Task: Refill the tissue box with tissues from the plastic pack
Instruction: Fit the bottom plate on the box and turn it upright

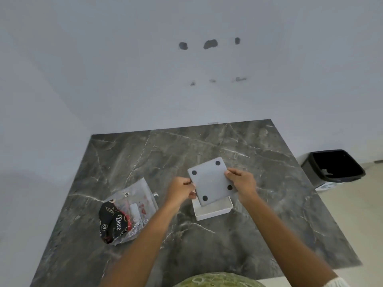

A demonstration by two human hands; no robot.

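Note:
A white square tissue box (215,212) lies upside down on the dark marble table (145,158), its open side facing up. Above it I hold its grey base panel (210,180), which carries several round black feet and is tilted. My left hand (180,191) pinches the panel's left edge, and my right hand (241,182) grips its right edge. The plastic pack (126,214), crumpled, clear with black and red print, lies on the table to the left of my left forearm. Whether tissues lie inside the box is hidden by the panel.
A black waste bin (333,166) stands on the floor beyond the table's right edge. A white wall with a few dark marks rises behind the table. Bare table surface lies behind the box and in front of it.

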